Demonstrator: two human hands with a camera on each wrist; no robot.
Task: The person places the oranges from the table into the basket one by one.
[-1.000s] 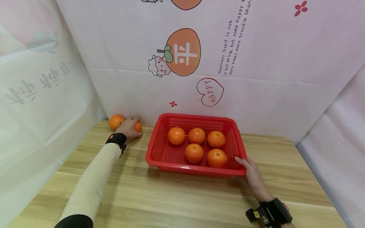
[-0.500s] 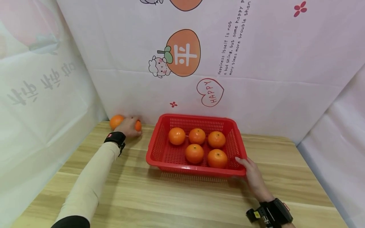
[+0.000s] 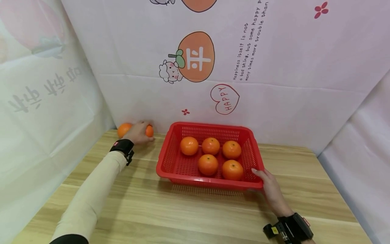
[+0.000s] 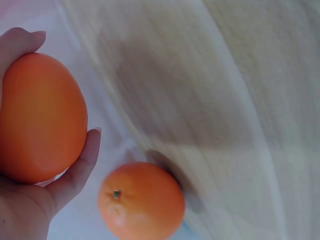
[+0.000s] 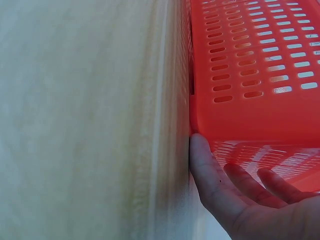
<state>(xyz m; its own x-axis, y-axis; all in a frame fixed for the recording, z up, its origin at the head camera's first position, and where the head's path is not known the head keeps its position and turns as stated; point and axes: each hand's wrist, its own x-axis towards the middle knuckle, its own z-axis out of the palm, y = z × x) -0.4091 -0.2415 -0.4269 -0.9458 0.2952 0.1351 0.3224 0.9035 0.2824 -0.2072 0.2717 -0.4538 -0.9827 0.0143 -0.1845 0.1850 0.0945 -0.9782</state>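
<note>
At the table's far left my left hand (image 3: 137, 133) grips an orange (image 4: 42, 120), thumb on one side and fingers round the other. A second orange (image 3: 124, 129) stands beside that hand, partly covered by it in the head view; the left wrist view has its stem end in sight, apart from the held one. My right hand (image 3: 272, 191) holds the near right corner of a red plastic basket (image 3: 195, 180), with the thumb over the rim. In the right wrist view its fingers (image 5: 210, 180) lie against the basket's outside, low down. Several oranges (image 3: 208, 165) lie in the basket.
The wooden table (image 3: 170, 220) ends at a white printed sheet (image 3: 274, 112) hanging behind it. More white sheeting (image 3: 70, 125) closes off the left and right sides. The basket stands close to the back sheet.
My left hand has risen slightly from the table with the orange in its grip. The right hand and the basket have not visibly moved.
</note>
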